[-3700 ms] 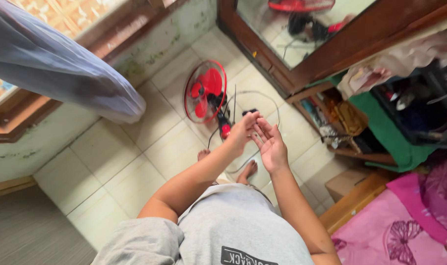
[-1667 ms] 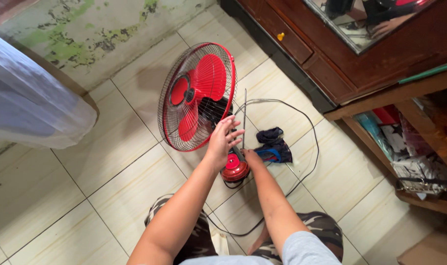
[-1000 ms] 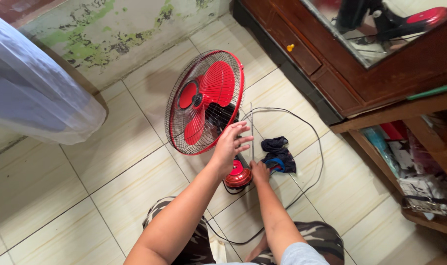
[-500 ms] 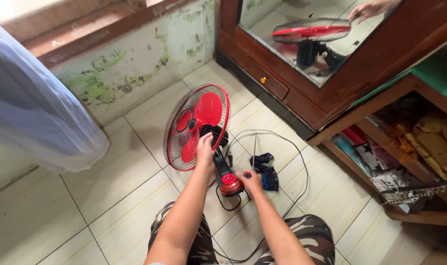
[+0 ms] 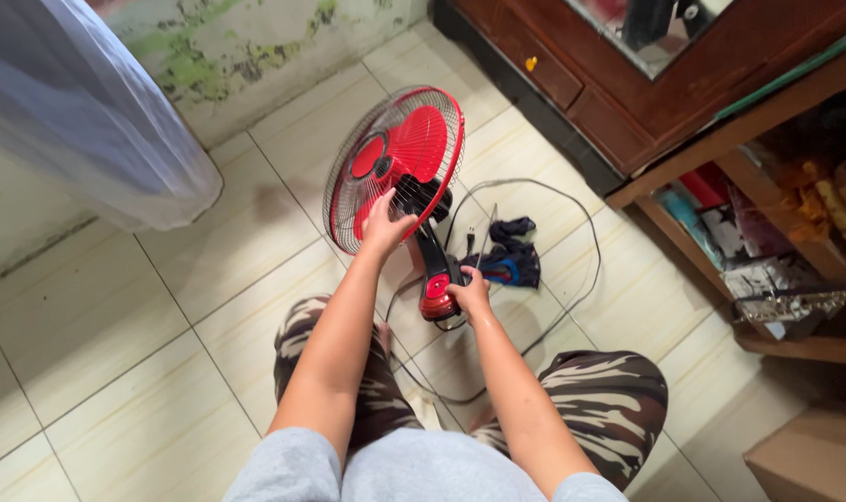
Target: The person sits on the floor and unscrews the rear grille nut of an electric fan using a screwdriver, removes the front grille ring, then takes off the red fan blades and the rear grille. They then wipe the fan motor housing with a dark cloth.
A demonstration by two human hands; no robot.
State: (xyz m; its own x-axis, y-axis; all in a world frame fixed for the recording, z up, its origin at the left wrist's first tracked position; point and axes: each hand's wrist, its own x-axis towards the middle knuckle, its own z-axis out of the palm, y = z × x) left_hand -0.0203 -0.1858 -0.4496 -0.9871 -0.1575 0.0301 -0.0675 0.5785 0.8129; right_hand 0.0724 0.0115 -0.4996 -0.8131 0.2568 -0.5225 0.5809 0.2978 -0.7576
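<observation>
A red electric fan (image 5: 400, 158) with a wire grille stands tilted on the tiled floor in front of me. My left hand (image 5: 383, 223) grips the lower rim of its grille. My right hand (image 5: 469, 293) closes around the fan's black and red neck (image 5: 434, 274) near its base. A grey power cord (image 5: 572, 232) loops over the tiles to the right of the fan. I sit with my knees in camouflage trousers (image 5: 618, 400) on either side.
A dark blue cloth (image 5: 511, 260) lies beside the fan's base. A brown wooden dresser (image 5: 627, 102) with a mirror and open shelves of clutter stands at the right. A pale curtain (image 5: 88, 121) hangs at the upper left. A cardboard box (image 5: 813, 455) sits at the lower right.
I have gone from standing with my hands together to sitting by the fan. Both hands reached down and took hold of the fan, left on the grille, right on the neck.
</observation>
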